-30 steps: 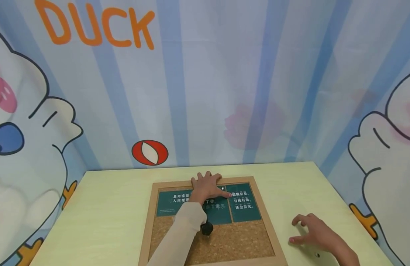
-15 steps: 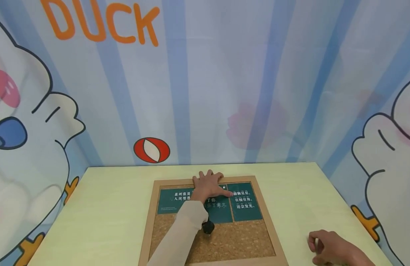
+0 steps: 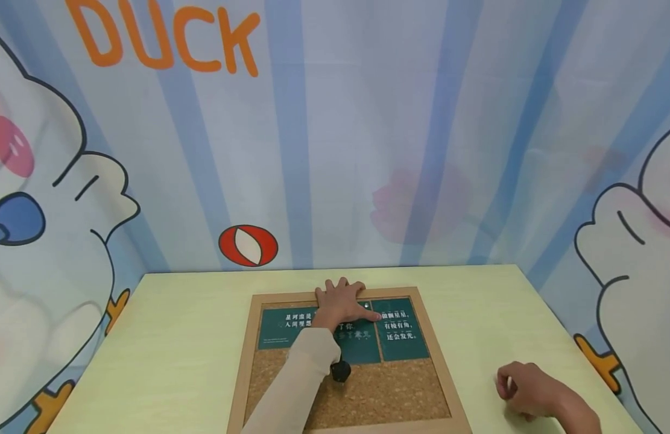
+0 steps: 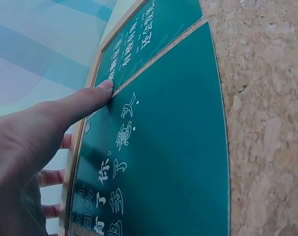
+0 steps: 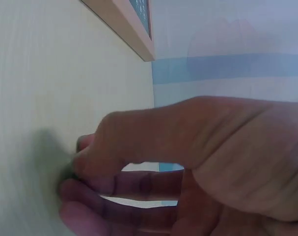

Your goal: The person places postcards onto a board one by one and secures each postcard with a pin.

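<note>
My left hand (image 3: 340, 304) lies across the top edge of a wood-framed cork board (image 3: 389, 392), fingers over the frame. Its thumb tip presses on the right green card (image 3: 407, 346) near the seam with the middle green card (image 4: 178, 132). A silver thumbtack (image 4: 87, 127) sits at the top of the middle card, close to the thumb. A left green card (image 3: 277, 337) is partly covered by the hand. Right of the board, my right hand (image 3: 535, 392) is low over the table, thumb and fingertips pinched together. A small dark bit, apparently a thumbtack, shows between them, mostly hidden.
The board lies on a pale yellow table (image 3: 172, 361). Behind the table hangs a striped blue cartoon backdrop (image 3: 356, 150), which also runs along both sides. A black object (image 3: 341, 371) sits at the left sleeve (image 3: 299, 380), over the cork.
The right hand has moved from spread fingers near a small tack on the table to a closed pinch, dipping right and then rising slightly. The left hand keeps its place on the board.
</note>
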Motion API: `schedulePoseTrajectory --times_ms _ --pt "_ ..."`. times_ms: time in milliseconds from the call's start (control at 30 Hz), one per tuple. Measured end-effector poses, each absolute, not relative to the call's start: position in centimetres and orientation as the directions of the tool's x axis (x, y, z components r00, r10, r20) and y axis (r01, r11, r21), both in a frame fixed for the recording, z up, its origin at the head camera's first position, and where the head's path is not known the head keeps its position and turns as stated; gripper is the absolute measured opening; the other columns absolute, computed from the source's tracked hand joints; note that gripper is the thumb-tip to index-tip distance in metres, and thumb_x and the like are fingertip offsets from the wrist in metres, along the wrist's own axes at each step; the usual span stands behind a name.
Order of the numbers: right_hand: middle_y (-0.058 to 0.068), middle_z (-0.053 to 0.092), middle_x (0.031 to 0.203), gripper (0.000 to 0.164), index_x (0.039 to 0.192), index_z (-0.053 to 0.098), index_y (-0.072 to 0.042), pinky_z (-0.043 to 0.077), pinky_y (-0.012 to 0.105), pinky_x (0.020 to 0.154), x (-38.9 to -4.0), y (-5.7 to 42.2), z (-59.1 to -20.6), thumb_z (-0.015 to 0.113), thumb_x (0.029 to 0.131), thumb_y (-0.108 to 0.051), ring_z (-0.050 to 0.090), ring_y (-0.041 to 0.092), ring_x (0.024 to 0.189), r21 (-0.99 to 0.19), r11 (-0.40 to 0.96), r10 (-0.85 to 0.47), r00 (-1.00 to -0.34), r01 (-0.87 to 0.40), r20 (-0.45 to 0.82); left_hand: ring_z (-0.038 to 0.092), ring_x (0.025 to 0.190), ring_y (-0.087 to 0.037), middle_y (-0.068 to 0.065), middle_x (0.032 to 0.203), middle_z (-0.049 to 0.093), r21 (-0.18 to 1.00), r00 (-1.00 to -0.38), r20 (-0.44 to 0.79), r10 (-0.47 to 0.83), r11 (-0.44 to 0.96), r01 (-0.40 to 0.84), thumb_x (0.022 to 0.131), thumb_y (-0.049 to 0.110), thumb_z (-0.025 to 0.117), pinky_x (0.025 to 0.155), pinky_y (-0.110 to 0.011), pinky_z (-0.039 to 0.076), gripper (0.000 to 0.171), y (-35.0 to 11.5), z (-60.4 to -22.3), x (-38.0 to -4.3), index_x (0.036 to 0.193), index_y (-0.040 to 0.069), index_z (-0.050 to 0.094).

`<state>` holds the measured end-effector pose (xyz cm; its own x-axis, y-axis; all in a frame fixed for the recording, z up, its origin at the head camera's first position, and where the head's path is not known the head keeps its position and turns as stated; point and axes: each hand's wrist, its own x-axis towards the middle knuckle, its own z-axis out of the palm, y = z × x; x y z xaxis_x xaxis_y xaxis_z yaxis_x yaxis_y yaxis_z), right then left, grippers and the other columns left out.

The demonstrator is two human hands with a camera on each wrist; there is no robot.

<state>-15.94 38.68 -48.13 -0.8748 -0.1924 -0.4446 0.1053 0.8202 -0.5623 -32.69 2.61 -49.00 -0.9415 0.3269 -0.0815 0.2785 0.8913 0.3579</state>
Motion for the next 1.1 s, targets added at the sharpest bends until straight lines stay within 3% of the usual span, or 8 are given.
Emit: schedulePoseTrajectory --times_ms 200,400,700,933,1100 --pt "0.004 0.056 0.075 0.019 0.086 0.060 -0.006 0.045 0.031 0.053 -17.6 38.1 -47.7 0.064 0.080 0.011 0.053 0.016 0.056 -0.629 0.776 -0.302 -0.904 -0.049 -0.302 0.044 0.127 -0.044 -0.010 0.143 0.053 0.364 -0.941 -0.086 0.328 0.889 0.277 0.077 0.072 0.079 0.106 -0.070 0.030 0.085 2.6 -48.9 -32.6 0.148 0.030 0.057" --pt "-0.004 0.059 0.072 0.016 0.080 0.069 -0.008 0.045 0.028 0.055 -19.4 36.8 -47.6 0.066 0.082 0.008 0.052 0.009 0.059 -0.560 0.805 -0.332 -0.931 -0.195 -0.152 0.045 0.126 -0.044 -0.010 0.143 0.053 0.366 -0.941 -0.083 0.328 0.888 0.277 0.078 0.072 0.079 0.106 -0.070 0.031 0.085 2.5 -48.9 -32.6 0.148 0.030 0.057" --pt "-0.002 0.058 0.078 0.015 0.082 0.067 -0.006 0.043 0.032 0.062 -20.9 35.3 -47.4 0.067 0.095 0.000 0.049 0.012 0.067 -0.466 0.858 -0.298 -0.949 -0.218 -0.105 0.045 0.126 -0.043 -0.010 0.143 0.052 0.365 -0.941 -0.084 0.329 0.889 0.278 0.078 0.072 0.078 0.105 -0.069 0.030 0.086 2.5 -49.0 -32.7 0.149 0.030 0.056" --pt "0.003 0.059 0.081 0.011 0.094 0.063 -0.002 0.045 0.031 0.060 -22.3 32.7 -46.5 0.058 0.103 0.000 0.054 0.014 0.067 -0.541 0.811 -0.294 -0.955 -0.221 -0.050 0.045 0.125 -0.043 -0.010 0.143 0.052 0.372 -0.942 -0.081 0.326 0.887 0.275 0.077 0.072 0.079 0.105 -0.069 0.030 0.086 2.4 -49.0 -32.7 0.148 0.030 0.057" --pt "0.004 0.063 0.084 0.009 0.097 0.065 0.001 0.045 0.034 0.060 -24.0 30.3 -45.9 0.059 0.102 -0.002 0.054 0.015 0.069 -0.537 0.814 -0.252 -0.968 -0.221 0.017 0.045 0.126 -0.043 -0.010 0.144 0.052 0.374 -0.941 -0.078 0.329 0.885 0.279 0.077 0.072 0.079 0.106 -0.070 0.029 0.087 2.4 -49.0 -32.7 0.149 0.030 0.056"
